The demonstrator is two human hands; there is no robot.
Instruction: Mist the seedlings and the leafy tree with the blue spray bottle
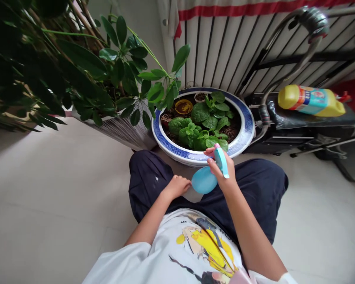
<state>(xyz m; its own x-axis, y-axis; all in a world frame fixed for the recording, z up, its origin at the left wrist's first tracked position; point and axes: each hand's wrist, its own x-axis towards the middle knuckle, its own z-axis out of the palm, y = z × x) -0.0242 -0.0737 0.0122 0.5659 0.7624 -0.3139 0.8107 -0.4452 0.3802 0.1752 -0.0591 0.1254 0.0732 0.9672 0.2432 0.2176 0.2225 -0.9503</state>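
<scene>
My right hand grips a light-blue spray bottle around its neck and trigger head. The bottle is tilted, its round body toward my left and its pink nozzle toward the planter. Over my left thigh lies my left hand, fingers loosely curled with nothing seen in them; its fingertips come close to the bottle's base. Just beyond both hands stands a round white planter with a blue patterned rim. Leafy green plants grow in its soil, beside a yellow-brown round dish and a small white pot.
A tall leafy plant overhangs the planter from the left. On the right, a yellow bottle lies on a black surface by a metal-framed cart. A white slatted radiator stands behind. Pale floor tiles surround my crossed legs.
</scene>
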